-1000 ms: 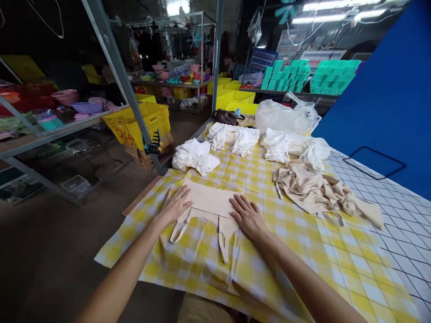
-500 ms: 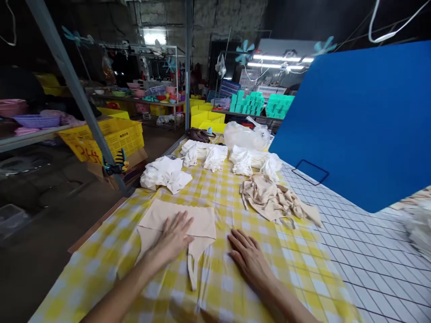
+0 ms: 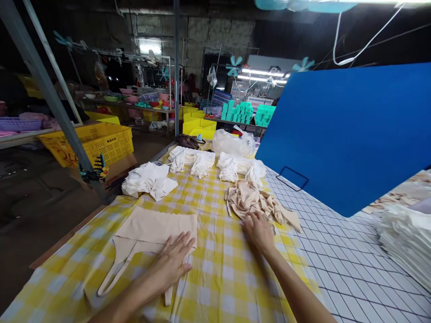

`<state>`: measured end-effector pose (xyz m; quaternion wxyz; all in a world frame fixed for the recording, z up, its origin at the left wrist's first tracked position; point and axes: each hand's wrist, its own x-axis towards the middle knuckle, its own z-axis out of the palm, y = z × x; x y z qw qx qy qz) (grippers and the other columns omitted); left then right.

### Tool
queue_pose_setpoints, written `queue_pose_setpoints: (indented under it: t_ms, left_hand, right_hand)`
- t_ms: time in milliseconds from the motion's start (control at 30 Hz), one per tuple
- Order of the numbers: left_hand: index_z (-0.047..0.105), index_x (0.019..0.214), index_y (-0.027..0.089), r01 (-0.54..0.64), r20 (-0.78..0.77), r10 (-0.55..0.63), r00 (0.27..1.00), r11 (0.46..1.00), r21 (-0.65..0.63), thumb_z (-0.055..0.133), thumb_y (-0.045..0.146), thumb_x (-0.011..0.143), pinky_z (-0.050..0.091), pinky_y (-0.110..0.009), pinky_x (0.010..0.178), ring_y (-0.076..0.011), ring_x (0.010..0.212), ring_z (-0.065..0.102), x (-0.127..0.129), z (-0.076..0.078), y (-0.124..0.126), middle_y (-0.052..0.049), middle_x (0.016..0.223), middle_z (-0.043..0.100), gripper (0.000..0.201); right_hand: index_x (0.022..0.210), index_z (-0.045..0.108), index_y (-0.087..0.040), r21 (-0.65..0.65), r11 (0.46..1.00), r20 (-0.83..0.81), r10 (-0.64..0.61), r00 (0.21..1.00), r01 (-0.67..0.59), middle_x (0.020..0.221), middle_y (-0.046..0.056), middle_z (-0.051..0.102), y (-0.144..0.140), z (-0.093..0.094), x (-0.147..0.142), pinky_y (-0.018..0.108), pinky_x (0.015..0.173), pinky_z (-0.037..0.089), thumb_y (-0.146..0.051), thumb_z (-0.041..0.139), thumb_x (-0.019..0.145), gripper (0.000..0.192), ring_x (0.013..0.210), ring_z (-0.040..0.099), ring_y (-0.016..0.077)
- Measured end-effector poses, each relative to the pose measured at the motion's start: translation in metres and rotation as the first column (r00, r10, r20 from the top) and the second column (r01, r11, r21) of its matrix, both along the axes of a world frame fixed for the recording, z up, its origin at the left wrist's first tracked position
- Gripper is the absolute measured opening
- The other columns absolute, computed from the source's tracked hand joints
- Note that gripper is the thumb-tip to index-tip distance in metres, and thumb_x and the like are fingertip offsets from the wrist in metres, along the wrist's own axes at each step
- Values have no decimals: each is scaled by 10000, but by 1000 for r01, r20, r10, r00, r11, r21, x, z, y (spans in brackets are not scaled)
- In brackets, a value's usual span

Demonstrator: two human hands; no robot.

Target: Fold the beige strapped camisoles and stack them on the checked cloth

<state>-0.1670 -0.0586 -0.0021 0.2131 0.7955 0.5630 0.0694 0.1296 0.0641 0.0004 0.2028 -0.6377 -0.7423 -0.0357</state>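
Observation:
A beige strappy garment, like a camisole, lies spread on a yellow-and-white checked tablecloth. My left hand rests over its lower right part, fingers stretched out and slightly spread. One long strap loops toward me on the left; another shows below my left hand. At the near edge of a crumpled heap of beige garments is my right hand, its fingers bent down at the fabric. Those fingertips are blurred and partly hidden, so any grip on the cloth cannot be made out.
Bundles of white garments and a loose white pile lie farther back, near a clear plastic bag. To the right, a big blue board slants over a white grid-patterned cloth. A metal post stands left beside a yellow crate.
My right hand has moved forward from the bare tablecloth to the beige heap. My left hand has slid toward the garment's right edge, and the left strap shows more. The view has turned slightly.

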Motion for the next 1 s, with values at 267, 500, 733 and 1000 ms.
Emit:
queue_pose_setpoints:
  t_ms: [267,500,733,1000]
  left_hand:
    - [382,1344,236,109,482,-7,876,977,-183,525,331,795,250,-375,1089,-218,1305,308,63,33,-27,-58,1415,359,576]
    - [163,1420,246,26,736,146,661,976,-217,727,347,604,284,-431,1071,-287,1310,268,110,30,-35,-96,1466,224,997]
    - [562,1095,181,-22,812,106,574,993,-114,617,156,642,470,-310,794,-216,930,581,136,44,-54,-55,1040,626,457]
    - [640,751,149,-200,801,187,569,976,-85,532,99,682,415,-221,608,-133,683,545,100,50,-45,-18,728,613,137]
  right_hand:
    - [770,596,-175,-40,999,-211,-40,977,32,691,55,628,-2,20,-1,276,570,417,-277,404,819,223,646,575,198]
    - [721,543,-193,-91,954,-700,143,700,-286,551,-17,502,-108,82,-23,214,439,365,-455,502,795,275,492,461,125]
    - [770,559,-204,-310,827,-916,-127,381,-469,608,-4,569,-161,83,-42,224,451,433,-472,620,726,278,520,544,142]
    - [725,592,-199,-179,964,-972,-142,189,-197,642,-14,549,-156,129,-31,174,419,408,-410,744,594,291,521,511,101]
